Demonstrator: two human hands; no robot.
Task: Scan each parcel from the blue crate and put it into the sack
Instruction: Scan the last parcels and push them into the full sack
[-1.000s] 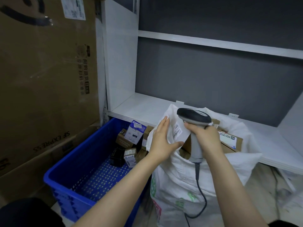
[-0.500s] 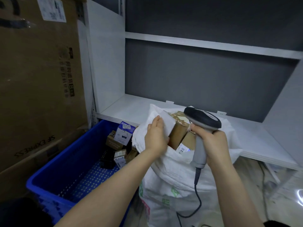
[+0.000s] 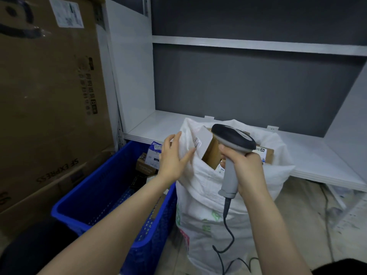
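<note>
A white woven sack stands open on the floor, right of the blue crate. A brown cardboard parcel with a white label sticks out of the sack's mouth, beside other boxes inside. My left hand is spread, fingers straight, at the sack's left rim, holding nothing. My right hand grips the handle of a grey barcode scanner, held above the sack with its cable hanging down. Several small parcels lie at the crate's far end.
A large brown cardboard box leans at the left, close to the crate. A white shelf runs behind the sack, with a grey wall above it. Bare floor lies to the sack's right.
The parcel went from my left hand into the sack's mouth. My left hand let go and drew back to the sack's left rim. The scanner stayed in my right hand.
</note>
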